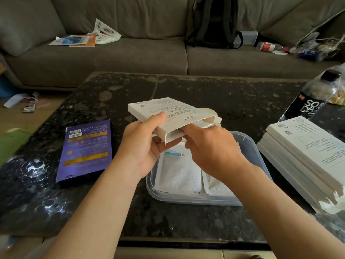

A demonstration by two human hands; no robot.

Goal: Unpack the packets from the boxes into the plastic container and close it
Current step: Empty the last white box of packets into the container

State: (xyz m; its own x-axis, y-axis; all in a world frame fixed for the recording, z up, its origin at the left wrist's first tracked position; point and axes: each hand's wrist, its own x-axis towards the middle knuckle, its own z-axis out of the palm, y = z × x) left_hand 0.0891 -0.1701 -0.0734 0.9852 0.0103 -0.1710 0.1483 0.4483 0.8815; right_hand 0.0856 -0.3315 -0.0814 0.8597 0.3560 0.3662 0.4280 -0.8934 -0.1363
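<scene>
The left grip [143, 144] is clamped on the white box [168, 109], thumb on top and fingers beneath, holding it tilted just above the plastic container [261, 161]. The box looks like light, thin card that is easily crushed, so the side edges are the best place to hold it. The right grip [211, 146] reaches into the box's open end. Its fingertips are hidden inside, so I cannot tell whether they pinch anything. The packets [179, 171] below both grips look flat, soft and slippery.

Dark speckled stone table [186, 86] here, with a purple box [85, 150] lying flat on the left, the clear plastic container [196, 200] front and centre, a stack of white boxes [302, 146] right, and a soda bottle [313, 101] just behind them.
</scene>
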